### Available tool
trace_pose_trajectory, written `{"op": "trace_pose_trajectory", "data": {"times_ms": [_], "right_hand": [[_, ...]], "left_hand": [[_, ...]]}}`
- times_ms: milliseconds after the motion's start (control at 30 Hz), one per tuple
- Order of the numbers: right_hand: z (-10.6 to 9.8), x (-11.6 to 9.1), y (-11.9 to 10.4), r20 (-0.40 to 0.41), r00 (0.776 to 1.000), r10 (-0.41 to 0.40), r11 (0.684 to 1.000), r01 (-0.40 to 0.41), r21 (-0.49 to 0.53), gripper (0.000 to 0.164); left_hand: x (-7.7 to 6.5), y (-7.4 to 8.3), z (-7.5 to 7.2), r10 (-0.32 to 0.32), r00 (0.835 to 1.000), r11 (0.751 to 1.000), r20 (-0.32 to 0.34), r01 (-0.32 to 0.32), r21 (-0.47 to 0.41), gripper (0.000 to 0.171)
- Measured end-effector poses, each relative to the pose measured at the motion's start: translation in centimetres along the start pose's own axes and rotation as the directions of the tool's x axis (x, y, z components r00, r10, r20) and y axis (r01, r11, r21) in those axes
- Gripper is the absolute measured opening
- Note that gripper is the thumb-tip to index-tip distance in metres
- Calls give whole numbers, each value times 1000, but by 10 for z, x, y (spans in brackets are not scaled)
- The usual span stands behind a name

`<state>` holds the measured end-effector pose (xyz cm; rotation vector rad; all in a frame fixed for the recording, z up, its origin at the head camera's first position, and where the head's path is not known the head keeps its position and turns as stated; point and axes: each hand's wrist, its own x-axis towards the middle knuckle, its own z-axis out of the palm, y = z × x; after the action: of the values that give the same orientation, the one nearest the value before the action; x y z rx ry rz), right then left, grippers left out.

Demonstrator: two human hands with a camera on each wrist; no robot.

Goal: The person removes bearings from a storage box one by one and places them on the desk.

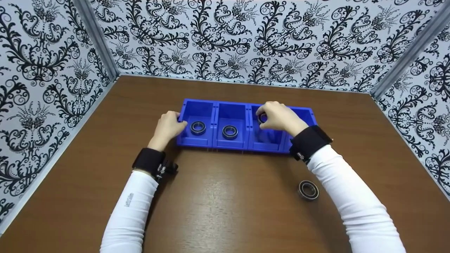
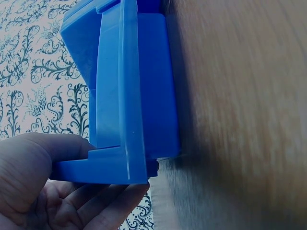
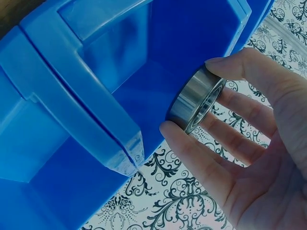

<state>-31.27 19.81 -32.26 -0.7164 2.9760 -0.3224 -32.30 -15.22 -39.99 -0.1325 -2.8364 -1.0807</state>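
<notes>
A row of joined blue bins (image 1: 230, 145) stands on the wooden table. My left hand (image 1: 168, 125) grips the left end wall; in the left wrist view the thumb lies over the rim (image 2: 103, 165) and the fingers are beneath it. Over the third compartment from the left, my right hand (image 1: 279, 117) pinches a ball bearing (image 3: 194, 98) between thumb and fingertip. One bearing (image 1: 198, 128) lies flat in the leftmost compartment, another bearing (image 1: 230, 132) in the second. The right hand and wrist partly cover the rightmost compartment, so its inside is mostly hidden.
Nearer the front, a further bearing (image 1: 308, 190) lies on the brown table (image 1: 218, 196), beside the right forearm. Patterned panels (image 1: 242, 42) with grey metal corner posts (image 1: 96, 38) enclose the table at the back and sides.
</notes>
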Motion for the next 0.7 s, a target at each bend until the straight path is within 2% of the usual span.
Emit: {"op": "trace_pose_trajectory", "data": {"times_ms": [433, 700], "right_hand": [[-4, -1, -2, -6, 1000, -11, 1000, 11, 13, 43], [-7, -3, 0, 0, 1000, 16, 1000, -16, 20, 44]], "left_hand": [[1, -1, 0, 8, 1000, 1000, -7, -8, 7, 22], [1, -1, 1, 28, 999, 1000, -20, -28, 12, 15]]}}
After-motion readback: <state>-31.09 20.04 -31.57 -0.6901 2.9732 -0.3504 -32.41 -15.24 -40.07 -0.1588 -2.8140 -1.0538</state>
